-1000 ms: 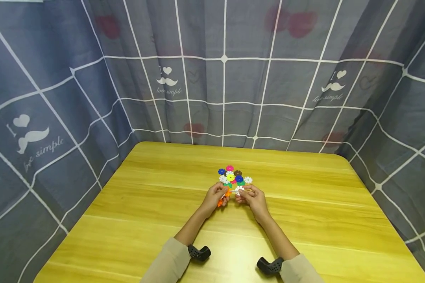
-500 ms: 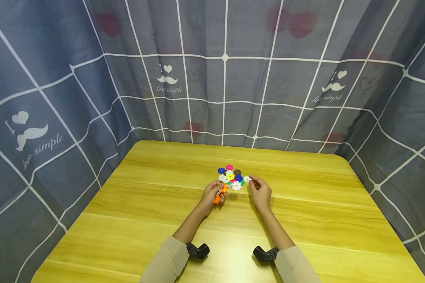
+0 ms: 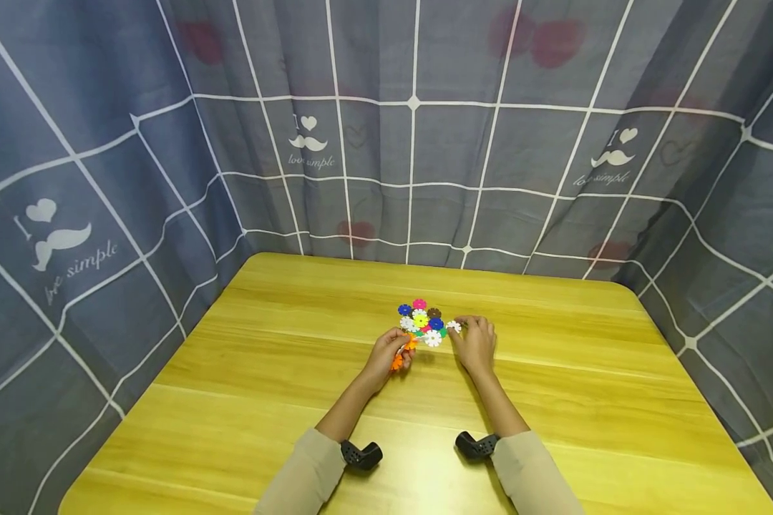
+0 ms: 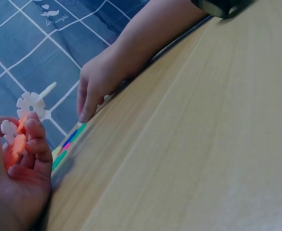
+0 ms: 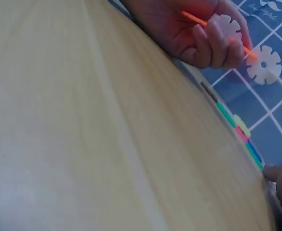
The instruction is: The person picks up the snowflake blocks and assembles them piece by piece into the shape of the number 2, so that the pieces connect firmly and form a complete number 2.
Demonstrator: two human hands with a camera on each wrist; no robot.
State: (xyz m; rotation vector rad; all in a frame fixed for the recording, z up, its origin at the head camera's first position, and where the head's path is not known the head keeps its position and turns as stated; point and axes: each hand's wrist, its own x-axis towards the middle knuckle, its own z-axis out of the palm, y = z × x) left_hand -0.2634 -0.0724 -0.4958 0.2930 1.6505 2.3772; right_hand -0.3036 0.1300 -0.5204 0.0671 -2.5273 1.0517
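In the head view my left hand (image 3: 384, 355) grips a small chain of interlocked plastic snowflake discs. An orange disc (image 3: 396, 363) shows by its fingers, and a white disc (image 3: 432, 337) sticks out at the chain's far end. The left wrist view shows that end white disc (image 4: 31, 105) with another piece slotted edge-on into it. My right hand (image 3: 476, 345) is down at the table, thumb and forefinger pinching a loose white disc (image 3: 454, 326) at the right of the pile. In the right wrist view the left hand (image 5: 198, 36) is curled round the chain, well above the table.
Behind the chain lies a pile of loose discs: pink (image 3: 419, 304), blue (image 3: 404, 310), brown (image 3: 434, 312), yellow (image 3: 421, 321) and others overlapping. The wooden table (image 3: 554, 372) ends at a grey-blue checked curtain (image 3: 373, 143). A black wrist device sits on each forearm.
My right hand has let go of the chain's white end disc and moved right to the loose white disc. My left hand, still gripping the chain, has shifted slightly left.
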